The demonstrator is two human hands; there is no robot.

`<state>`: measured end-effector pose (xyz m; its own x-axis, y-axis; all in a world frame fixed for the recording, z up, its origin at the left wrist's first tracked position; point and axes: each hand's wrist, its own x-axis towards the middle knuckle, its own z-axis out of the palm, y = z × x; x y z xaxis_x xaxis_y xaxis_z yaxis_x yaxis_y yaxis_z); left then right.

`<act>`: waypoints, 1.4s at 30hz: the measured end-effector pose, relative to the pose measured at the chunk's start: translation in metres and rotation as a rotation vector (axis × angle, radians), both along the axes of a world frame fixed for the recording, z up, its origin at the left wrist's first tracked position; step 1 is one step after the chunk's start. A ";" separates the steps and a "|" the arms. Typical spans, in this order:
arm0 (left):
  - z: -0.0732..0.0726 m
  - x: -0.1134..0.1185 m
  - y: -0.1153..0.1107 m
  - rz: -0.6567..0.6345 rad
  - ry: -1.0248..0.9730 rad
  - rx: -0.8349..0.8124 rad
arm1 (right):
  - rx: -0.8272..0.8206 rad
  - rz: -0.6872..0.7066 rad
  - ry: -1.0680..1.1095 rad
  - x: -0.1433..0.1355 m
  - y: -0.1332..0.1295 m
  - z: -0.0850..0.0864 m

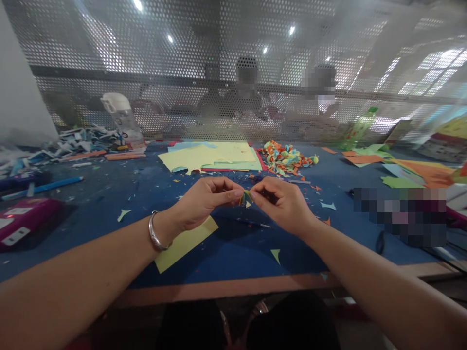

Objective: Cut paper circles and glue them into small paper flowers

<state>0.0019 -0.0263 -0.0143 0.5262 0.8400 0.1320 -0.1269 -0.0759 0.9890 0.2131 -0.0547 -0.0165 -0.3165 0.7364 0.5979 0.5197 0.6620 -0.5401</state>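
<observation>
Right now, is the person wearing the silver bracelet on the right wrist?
No, the silver bracelet sits just behind the left hand, while none shows behind the right hand.

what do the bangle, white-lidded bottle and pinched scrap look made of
Bangle: likely polished metal, by its silvery highlights. White-lidded bottle: probably smooth plastic, its body see-through; glass is possible. Pinched scrap: likely thin matte paper, showing no shine, but too small to be sure.
</observation>
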 end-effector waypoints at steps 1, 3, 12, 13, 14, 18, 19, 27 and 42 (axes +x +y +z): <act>0.001 0.000 0.000 0.001 0.000 -0.006 | 0.001 0.002 0.002 0.000 0.000 0.000; 0.002 0.000 0.000 0.001 0.002 -0.022 | 0.010 0.003 0.007 0.000 0.000 0.000; 0.002 0.000 0.001 -0.005 -0.006 -0.005 | 0.025 0.008 0.012 0.000 -0.002 0.002; 0.002 0.000 0.001 -0.010 -0.007 -0.004 | 0.026 0.008 0.011 0.000 -0.002 0.002; 0.002 -0.001 0.001 -0.014 -0.007 -0.004 | 0.028 0.009 0.012 0.000 -0.002 0.002; 0.002 -0.001 0.001 -0.022 -0.003 0.004 | 0.031 0.009 0.026 0.001 -0.001 0.002; 0.002 -0.001 0.001 -0.021 -0.003 0.005 | 0.030 0.009 0.032 0.000 -0.001 0.002; 0.002 -0.002 0.002 -0.032 -0.015 -0.009 | 0.050 0.014 0.036 0.001 -0.001 0.002; 0.004 -0.006 0.002 -0.086 -0.001 0.030 | 0.078 0.022 0.034 0.002 -0.003 0.003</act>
